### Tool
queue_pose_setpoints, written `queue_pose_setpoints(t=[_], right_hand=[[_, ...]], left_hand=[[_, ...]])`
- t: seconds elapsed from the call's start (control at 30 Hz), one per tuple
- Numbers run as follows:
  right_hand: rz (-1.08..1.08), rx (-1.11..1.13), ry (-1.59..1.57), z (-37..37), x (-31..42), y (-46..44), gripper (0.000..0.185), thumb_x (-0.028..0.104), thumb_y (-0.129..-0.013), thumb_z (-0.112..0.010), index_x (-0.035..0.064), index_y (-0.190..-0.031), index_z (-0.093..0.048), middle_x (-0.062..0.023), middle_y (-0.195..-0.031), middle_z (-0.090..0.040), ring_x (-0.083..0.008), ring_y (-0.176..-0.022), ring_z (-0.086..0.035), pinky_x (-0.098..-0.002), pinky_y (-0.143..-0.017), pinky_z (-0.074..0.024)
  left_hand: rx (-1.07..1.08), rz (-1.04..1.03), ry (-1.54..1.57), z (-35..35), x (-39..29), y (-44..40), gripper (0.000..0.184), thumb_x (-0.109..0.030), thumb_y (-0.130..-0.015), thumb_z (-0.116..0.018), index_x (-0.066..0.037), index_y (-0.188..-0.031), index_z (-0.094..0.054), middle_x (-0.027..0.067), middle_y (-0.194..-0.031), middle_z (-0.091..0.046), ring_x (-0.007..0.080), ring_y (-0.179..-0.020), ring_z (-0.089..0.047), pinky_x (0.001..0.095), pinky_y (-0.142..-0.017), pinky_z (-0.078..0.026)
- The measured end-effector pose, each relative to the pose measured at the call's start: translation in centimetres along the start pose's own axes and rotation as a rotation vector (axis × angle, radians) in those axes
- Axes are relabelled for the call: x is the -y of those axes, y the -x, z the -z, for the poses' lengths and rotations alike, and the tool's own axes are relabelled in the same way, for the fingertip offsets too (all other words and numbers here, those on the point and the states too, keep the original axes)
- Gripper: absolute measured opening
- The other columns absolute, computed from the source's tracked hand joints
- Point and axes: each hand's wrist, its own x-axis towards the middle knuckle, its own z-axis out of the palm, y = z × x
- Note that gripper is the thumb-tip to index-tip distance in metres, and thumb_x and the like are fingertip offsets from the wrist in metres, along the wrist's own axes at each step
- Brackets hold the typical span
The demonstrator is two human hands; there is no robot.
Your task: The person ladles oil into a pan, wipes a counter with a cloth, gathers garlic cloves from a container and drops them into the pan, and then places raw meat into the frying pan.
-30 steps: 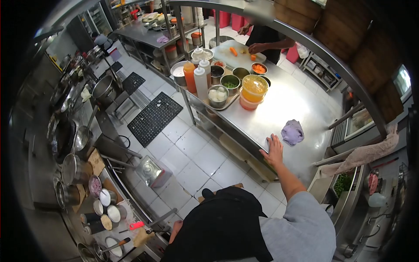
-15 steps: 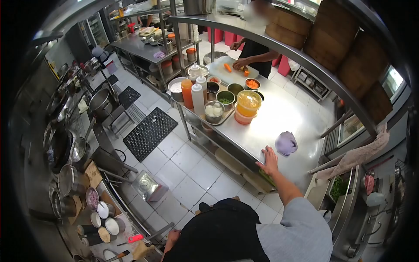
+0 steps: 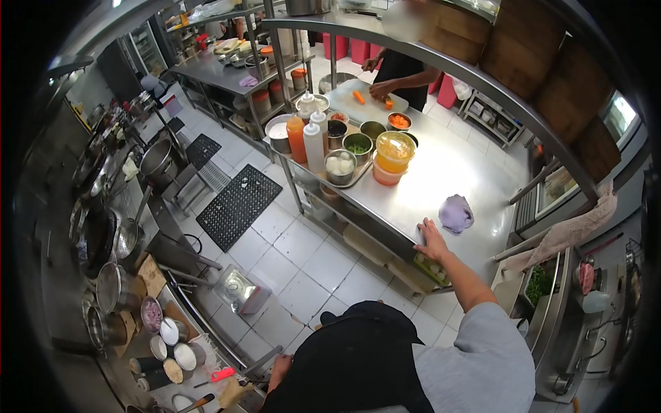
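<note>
My right hand (image 3: pixel 432 239) rests on the front edge of a steel table (image 3: pixel 406 213), fingers spread and holding nothing. A crumpled purple cloth (image 3: pixel 456 214) lies on the table just beyond it. Farther along stand two stacked tubs, a yellow tub (image 3: pixel 394 151) over an orange one, beside a tray of steel containers, one holding white round pieces (image 3: pixel 340 167) and another chopped greens (image 3: pixel 358 145). My left hand (image 3: pixel 281 366) hangs low by the edge of the counter on the left; its fingers are mostly hidden.
Across the table, a co-worker's hand (image 3: pixel 383 91) is over a white cutting board (image 3: pixel 344 96) with carrot pieces. Squeeze bottles (image 3: pixel 315 146) stand at the table's left end. A lidded container (image 3: pixel 241 290) and a black mat (image 3: pixel 239 206) are on the floor. Pots (image 3: pixel 116 286) and bowls crowd the left counter.
The view has shifted slightly. My right hand stays at the table edge with its fingers spread, and the purple cloth lies as before. The co-worker's hands have moved slightly over the board.
</note>
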Motion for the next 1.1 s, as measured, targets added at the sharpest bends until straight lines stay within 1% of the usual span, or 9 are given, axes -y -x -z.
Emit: queue_pose_setpoints(t=[0.17, 0.3, 0.37, 0.47, 0.57, 0.67, 0.83, 0.9, 1.1], right_hand=[[-0.014, 0.024, 0.001, 0.1, 0.3, -0.2, 0.082, 0.024, -0.068, -0.079, 0.0075, -0.137, -0.038, -0.0221, -0.15, -0.02, -0.0382, -0.139, -0.017, -0.0421, -0.112, -0.0242], [-0.024, 0.006, -0.014, -0.3, 0.2, -0.2, 0.082, 0.022, -0.068, -0.079, 0.0068, -0.137, -0.038, -0.023, -0.15, -0.019, -0.0381, -0.14, -0.017, -0.0418, -0.112, -0.0234], [-0.024, 0.005, -0.017, -0.5, 0.1, -0.2, 0.083, 0.021, -0.067, -0.08, 0.0066, -0.137, -0.038, -0.023, -0.149, -0.02, -0.0382, -0.14, -0.017, -0.0418, -0.112, -0.0231], [-0.021, -0.009, -0.016, -0.6, -0.1, -0.3, 0.08, 0.022, -0.068, -0.079, 0.0072, -0.136, -0.039, -0.0216, -0.15, -0.02, -0.0381, -0.139, -0.018, -0.042, -0.112, -0.0235], [-0.01, -0.023, -0.019, -0.8, -0.2, -0.2, 0.079, 0.023, -0.068, -0.079, 0.0074, -0.135, -0.041, -0.0209, -0.15, -0.02, -0.0379, -0.139, -0.018, -0.0416, -0.112, -0.0234], [-0.009, -0.028, -0.016, -0.4, 0.2, -0.1, 0.079, 0.022, -0.068, -0.079, 0.0072, -0.135, -0.041, -0.0209, -0.15, -0.02, -0.0378, -0.139, -0.018, -0.0411, -0.113, -0.023], [0.002, -0.036, -0.01, -0.1, 0.5, 0.2, 0.079, 0.022, -0.069, -0.079, 0.0068, -0.136, -0.04, -0.021, -0.15, -0.02, -0.0379, -0.139, -0.018, -0.0407, -0.113, -0.0226], [-0.003, -0.036, -0.014, -0.1, 0.6, 0.2, 0.079, 0.022, -0.069, -0.079, 0.0066, -0.136, -0.04, -0.0209, -0.15, -0.019, -0.038, -0.139, -0.018, -0.0409, -0.113, -0.0225], [0.003, -0.049, -0.017, -0.5, 0.3, 0.1, 0.078, 0.021, -0.069, -0.079, 0.0066, -0.135, -0.04, -0.0208, -0.15, -0.019, -0.0384, -0.139, -0.018, -0.0422, -0.112, -0.0225]], left_hand=[[0.002, 0.04, 0.048, 0.2, -0.2, -0.7, 0.023, -0.026, -0.081, -0.058, -0.012, -0.097, -0.067, 0.0169, -0.089, -0.066, 0.0347, -0.083, -0.064, 0.0432, -0.075, -0.051], [0.006, 0.295, -0.01, 1.7, -3.9, -0.9, 0.023, -0.026, -0.085, -0.058, -0.005, -0.091, -0.067, 0.0154, -0.08, -0.066, 0.0287, -0.069, -0.063, 0.0398, -0.063, -0.05], [0.016, 0.536, 0.114, 4.8, -11.6, -0.5, 0.026, -0.025, -0.086, -0.058, -0.001, -0.085, -0.065, 0.0146, -0.075, -0.065, 0.0239, -0.06, -0.061, 0.037, -0.055, -0.048], [-0.026, 0.557, 0.355, 5.4, -12.5, -0.7, 0.028, -0.025, -0.086, -0.061, 0.001, -0.075, -0.06, 0.0133, -0.069, -0.062, 0.0181, -0.053, -0.056, 0.0332, -0.045, -0.042], [-0.04, 0.544, 0.441, 4.9, -11.4, -0.9, 0.025, -0.022, -0.083, -0.063, 0.001, -0.077, -0.055, 0.0113, -0.062, -0.059, 0.019, -0.049, -0.054, 0.0336, -0.042, -0.04], [-0.053, 0.471, 0.291, 3.9, -9.3, -1.4, 0.027, -0.021, -0.082, -0.065, 0.003, -0.079, -0.054, 0.0098, -0.06, -0.058, 0.0177, -0.047, -0.052, 0.0352, -0.042, -0.04], [-0.074, 0.31, 0.275, -1.1, 1.8, -3.9, 0.028, -0.024, -0.081, -0.065, 0.004, -0.077, -0.06, 0.0122, -0.067, -0.063, 0.0198, -0.052, -0.057, 0.0368, -0.051, -0.045], [-0.105, 0.287, 0.156, -1.4, 2.1, -3.7, 0.03, -0.027, -0.081, -0.064, 0.004, -0.08, -0.063, 0.0133, -0.069, -0.065, 0.0213, -0.059, -0.06, 0.0369, -0.057, -0.047], [-0.023, 0.36, 0.194, 1.5, -0.2, -2.6, 0.032, -0.029, -0.079, -0.062, 0.002, -0.084, -0.066, 0.0136, -0.07, -0.065, 0.0219, -0.066, -0.06, 0.0364, -0.064, -0.048]])
